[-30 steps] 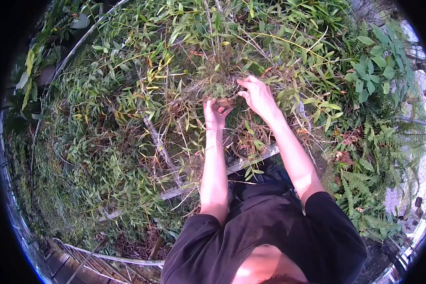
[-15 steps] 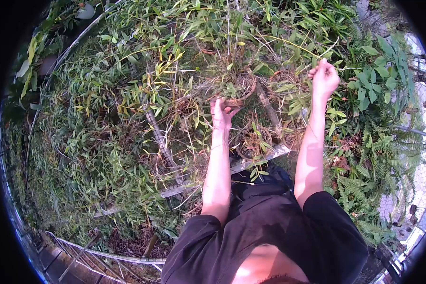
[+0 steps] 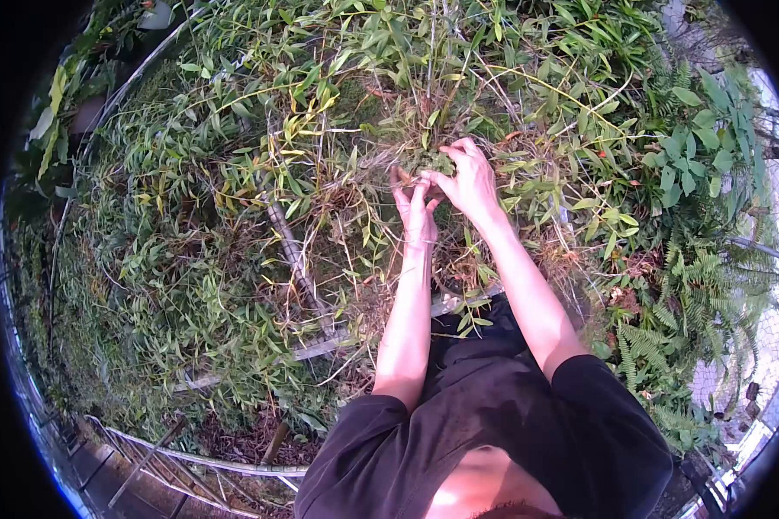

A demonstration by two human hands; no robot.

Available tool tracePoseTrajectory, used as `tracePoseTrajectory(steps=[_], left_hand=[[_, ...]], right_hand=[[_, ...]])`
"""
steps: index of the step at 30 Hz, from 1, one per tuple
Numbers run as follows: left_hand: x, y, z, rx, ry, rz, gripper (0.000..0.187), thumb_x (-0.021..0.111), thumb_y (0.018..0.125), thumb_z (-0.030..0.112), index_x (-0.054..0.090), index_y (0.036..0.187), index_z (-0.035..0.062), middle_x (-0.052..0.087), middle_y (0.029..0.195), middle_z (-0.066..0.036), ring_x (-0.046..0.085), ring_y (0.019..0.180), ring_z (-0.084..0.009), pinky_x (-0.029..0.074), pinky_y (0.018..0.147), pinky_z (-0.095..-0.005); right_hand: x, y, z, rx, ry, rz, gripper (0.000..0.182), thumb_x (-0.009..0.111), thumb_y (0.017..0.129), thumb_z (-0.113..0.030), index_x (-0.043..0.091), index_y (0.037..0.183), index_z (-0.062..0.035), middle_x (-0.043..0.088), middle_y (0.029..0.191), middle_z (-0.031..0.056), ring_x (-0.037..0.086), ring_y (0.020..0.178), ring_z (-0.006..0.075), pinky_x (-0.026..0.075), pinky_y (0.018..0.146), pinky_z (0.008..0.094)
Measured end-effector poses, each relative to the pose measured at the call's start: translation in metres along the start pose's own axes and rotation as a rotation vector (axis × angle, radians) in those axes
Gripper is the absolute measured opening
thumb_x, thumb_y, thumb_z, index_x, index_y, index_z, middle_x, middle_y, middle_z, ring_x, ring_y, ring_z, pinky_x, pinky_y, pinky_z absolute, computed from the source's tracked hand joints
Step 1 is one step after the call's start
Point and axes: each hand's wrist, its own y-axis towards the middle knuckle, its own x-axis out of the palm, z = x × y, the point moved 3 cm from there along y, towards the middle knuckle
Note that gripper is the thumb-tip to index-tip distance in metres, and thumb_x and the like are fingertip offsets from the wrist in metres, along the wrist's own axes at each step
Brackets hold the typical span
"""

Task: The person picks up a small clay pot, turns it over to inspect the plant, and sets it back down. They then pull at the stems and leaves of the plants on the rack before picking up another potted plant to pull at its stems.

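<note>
A clay pot [image 3: 407,176], mostly covered by my fingers, holds a plant with long thin stems [image 3: 431,108] and a small green clump at its base. My left hand [image 3: 417,210] is closed on the near side of this pot. Right beside it, my right hand [image 3: 472,182] bends over the pot's rim from the right, with thumb and fingers curled at the green clump. Whatever lies between the right fingertips is too small to make out.
Dense leafy stems [image 3: 173,173] surround the pot. A pale rail [image 3: 320,348] crosses in front of my body, and a grey bar [image 3: 291,251] slants left of my hands. Ferns [image 3: 692,277] grow at the right beside wire mesh [image 3: 727,372]. A curved metal frame [image 3: 234,470] runs along the lower left.
My right hand has come from the stems at the upper right down and left to the pot, next to my left hand. My left hand has stayed at the pot, shifting slightly right.
</note>
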Motion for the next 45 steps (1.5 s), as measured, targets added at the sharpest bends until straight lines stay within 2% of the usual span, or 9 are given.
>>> tracePoseTrajectory(steps=[13, 20, 25, 27, 29, 30, 34, 37, 45], left_hand=[[0.01, -0.007, -0.003, -0.023, 0.07, 0.107, 0.076, 0.072, 0.089, 0.014, 0.032, 0.153, 0.0221, 0.062, 0.112, 0.001, 0.063, 0.094, -0.0106, 0.05, 0.077, -0.0294], [0.007, -0.001, -0.004, 0.033, 0.078, 0.095, 0.071, 0.07, 0.089, 0.013, 0.035, 0.15, 0.0203, 0.061, 0.102, 0.001, 0.06, 0.088, -0.0121, 0.057, 0.077, -0.0424], [0.0, 0.001, -0.004, 0.006, 0.027, 0.089, 0.068, 0.067, 0.088, 0.008, 0.038, 0.148, 0.0186, 0.061, 0.106, -0.001, 0.065, 0.087, -0.0142, 0.058, 0.071, -0.0349], [0.0, 0.001, -0.002, -0.004, 0.02, 0.057, 0.067, 0.067, 0.088, 0.008, 0.038, 0.148, 0.0185, 0.062, 0.104, -0.001, 0.066, 0.085, -0.0148, 0.058, 0.07, -0.0349], [0.004, 0.0, 0.002, 0.002, 0.032, 0.068, 0.063, 0.066, 0.088, 0.009, 0.039, 0.145, 0.0184, 0.062, 0.102, -0.001, 0.067, 0.084, -0.0154, 0.058, 0.069, -0.0352], [0.007, -0.003, 0.003, -0.003, 0.036, 0.076, 0.063, 0.066, 0.089, 0.009, 0.039, 0.144, 0.0186, 0.063, 0.101, -0.001, 0.067, 0.084, -0.0153, 0.058, 0.07, -0.0353], [0.017, -0.008, 0.001, -0.018, 0.08, 0.059, 0.065, 0.069, 0.089, 0.018, 0.034, 0.144, 0.0237, 0.062, 0.102, 0.002, 0.063, 0.089, -0.0124, 0.054, 0.076, -0.0421], [0.019, -0.009, -0.004, -0.003, 0.062, 0.102, 0.062, 0.069, 0.09, 0.013, 0.036, 0.142, 0.0207, 0.063, 0.104, -0.002, 0.065, 0.087, -0.0141, 0.053, 0.071, -0.0323], [0.005, -0.004, -0.023, 0.043, 0.107, 0.103, 0.069, 0.075, 0.087, 0.019, 0.034, 0.143, 0.0236, 0.063, 0.11, 0.0, 0.062, 0.094, -0.0113, 0.042, 0.067, -0.0268]], right_hand=[[-0.024, -0.003, 0.009, 0.138, 0.116, 0.025, 0.02, 0.07, 0.077, 0.002, 0.07, 0.095, 0.0117, 0.068, 0.087, 0.026, 0.069, 0.079, 0.0395, 0.053, 0.072, 0.0403], [-0.066, -0.002, 0.024, 0.547, 0.55, 0.132, 0.022, 0.074, 0.089, -0.01, 0.071, 0.105, 0.0048, 0.071, 0.078, 0.0067, 0.063, 0.06, 0.0068, 0.05, 0.053, 0.0202], [-0.182, -0.002, 0.067, 0.423, 0.462, 0.579, 0.025, 0.073, 0.091, -0.008, 0.068, 0.111, 0.0058, 0.072, 0.083, 0.0073, 0.065, 0.066, 0.0075, 0.051, 0.059, 0.0178], [-0.243, -0.011, 0.109, 0.401, 0.0, 0.813, 0.036, 0.073, 0.091, -0.015, 0.065, 0.119, 0.0053, 0.073, 0.095, 0.0165, 0.071, 0.082, 0.0203, 0.057, 0.073, 0.0295], [-0.273, -0.016, 0.116, 0.443, -0.946, 0.632, 0.046, 0.073, 0.089, -0.022, 0.062, 0.126, 0.0046, 0.067, 0.118, 0.0238, 0.066, 0.108, 0.0326, 0.051, 0.096, 0.0412], [-0.27, -0.016, 0.117, 0.368, -0.722, 0.655, 0.053, 0.073, 0.088, -0.027, 0.06, 0.129, 0.0029, 0.06, 0.131, 0.0239, 0.057, 0.121, 0.0381, 0.041, 0.108, 0.0454], [-0.168, -0.003, 0.026, 0.214, 0.085, 0.187, 0.022, 0.073, 0.087, -0.015, 0.073, 0.102, 0.0005, 0.071, 0.095, 0.0136, 0.07, 0.081, 0.0208, 0.055, 0.067, 0.0314], [-0.076, -0.005, 0.014, 0.184, 0.069, -0.155, 0.032, 0.077, 0.083, -0.024, 0.073, 0.099, 0.0029, 0.071, 0.098, 0.017, 0.071, 0.086, 0.0311, 0.055, 0.079, 0.0393], [-0.012, 0.0, 0.024, 0.213, 0.039, -0.104, 0.026, 0.08, 0.078, -0.021, 0.075, 0.086, 0.003, 0.071, 0.083, 0.0186, 0.069, 0.076, 0.0348, 0.054, 0.074, 0.042]])
